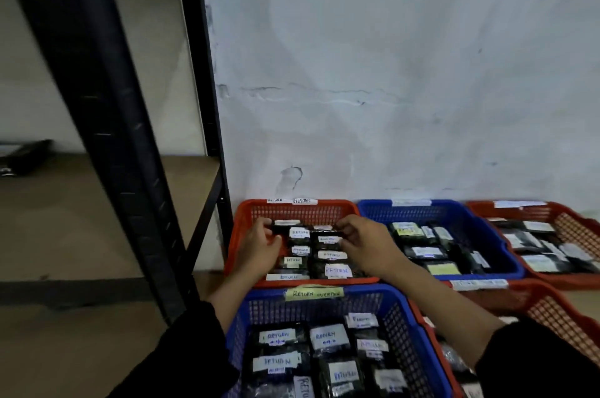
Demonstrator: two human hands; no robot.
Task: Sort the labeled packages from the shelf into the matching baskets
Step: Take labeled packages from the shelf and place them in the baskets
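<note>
Both my hands reach into the far red basket (293, 206), tagged "RETURN OVERDUE" on its back rim. Together they hold a black package with a white "RETURN" label (300, 232) at the back of that basket: my left hand (259, 243) grips its left end, my right hand (360, 243) its right end. Beneath it lie several black packages with white "RETURN" labels (337, 270) in rows. Closer to me stands a blue basket (399, 316) with a yellow "RETURN OVERDUE" tag (314, 293), also holding several labelled packages.
A black metal shelf (107, 125) stands at the left, one dark package (26, 155) left on its board. To the right sit another blue basket (454, 212) and red baskets (574, 229), (558, 316) with packages. A white wall rises behind.
</note>
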